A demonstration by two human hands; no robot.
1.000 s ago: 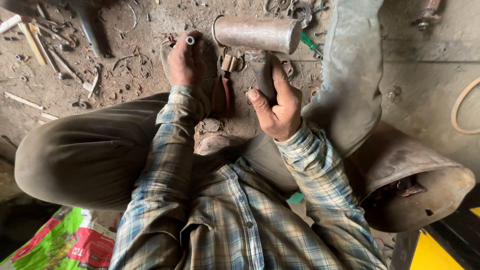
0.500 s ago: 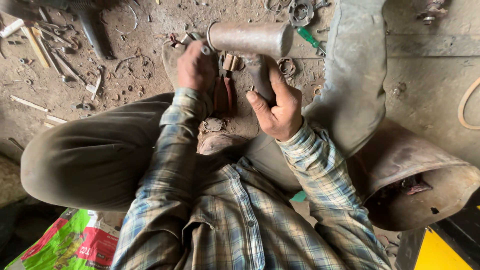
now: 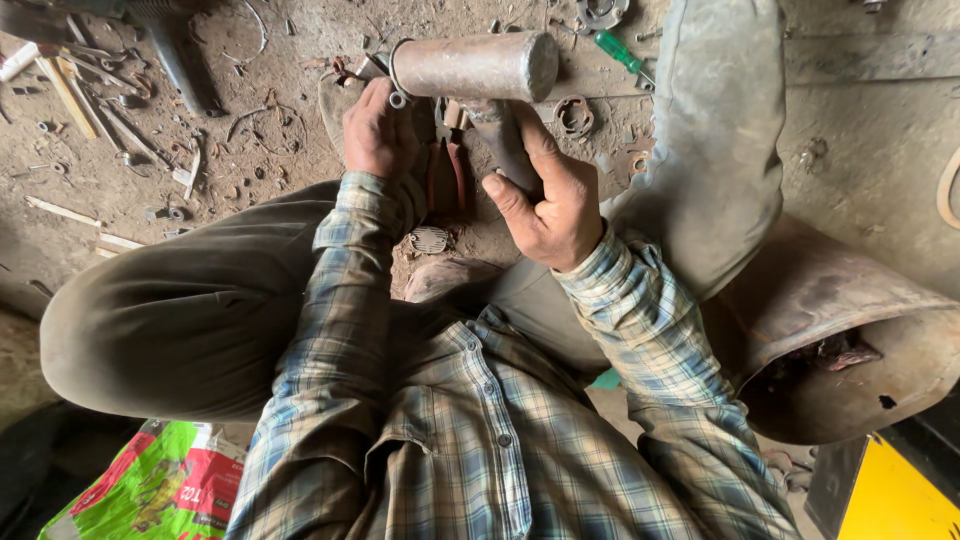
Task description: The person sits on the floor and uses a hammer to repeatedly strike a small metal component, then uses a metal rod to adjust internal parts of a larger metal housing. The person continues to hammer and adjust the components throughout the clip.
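Rust-brown metal made up the short cylinder [image 3: 475,66] that lay crosswise near the top centre of the head view, carried on a stem that ran down into the right hand [image 3: 545,200]. That hand was wrapped around the stem just below the cylinder, fingers curled tight behind it and thumb pressed along its front, a grip that seemed meant to keep the piece steady and lifted off the ground. The left hand [image 3: 380,130], at the cylinder's left end, had its fingers bunched together and pinching a small metal ring [image 3: 398,99] right against the rim, apparently so the ring could be held to that end. Between the two hands, red-handled pliers [image 3: 450,160] lay on the dirt floor [image 3: 270,50], close enough to grab. A green-handled screwdriver [image 3: 618,50] rested to the upper right of the cylinder, and loose rods and scraps [image 3: 90,110] were scattered in the upper left. The person sat with knees wide, plaid sleeves [image 3: 340,300] reaching forward, which kept the work low and central. A dark curved metal shell [image 3: 840,330] sat at the right edge.
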